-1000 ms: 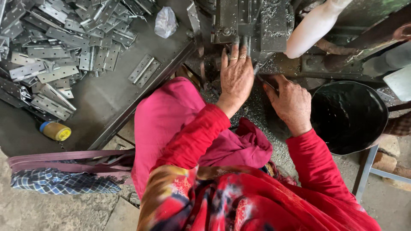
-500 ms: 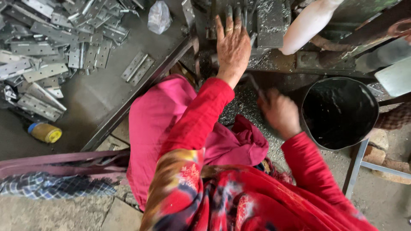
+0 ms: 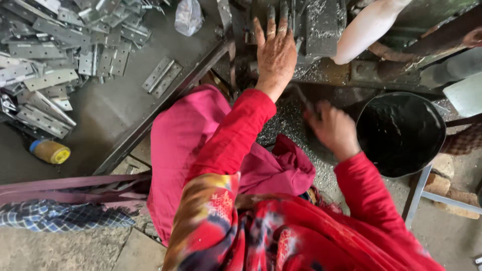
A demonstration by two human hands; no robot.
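Currently, my left hand (image 3: pixel 275 52) lies flat against the dark metal machine (image 3: pixel 321 25), fingers (image 3: pixel 271 22) released and spread, tips pointing away from me and touching the machine's grimy face. It grasps nothing.

My right hand (image 3: pixel 334 130) sits lower and nearer to me, over the shavings-strewn surface (image 3: pixel 283 120) below the machine. Its fingers are curled around a thin dark tool (image 3: pixel 301 98), whose free end slants up toward the left wrist. The hand is blurred, so I cannot tell what kind of tool it is or how firmly it is gripped.

Positions relative to the fingers:
- The black round tub (image 3: pixel 400 133) stands just beside the right hand, on its outer side, holding dark liquid.
- A white rounded handle (image 3: pixel 364 30) projects from the machine, above the right hand and well right of the left fingers.
- The grey desk (image 3: pixel 100 110) extends to the left of the left arm. On it, a pile of flat metal hinges (image 3: pixel 55 45) lies well apart from both hands; one separate hinge (image 3: pixel 161 76) lies nearer the machine.
- A yellow-capped bottle (image 3: pixel 50 151) lies on its side at the desk's near edge.
- A clear plastic bag (image 3: pixel 188 16) rests at the desk's far edge.
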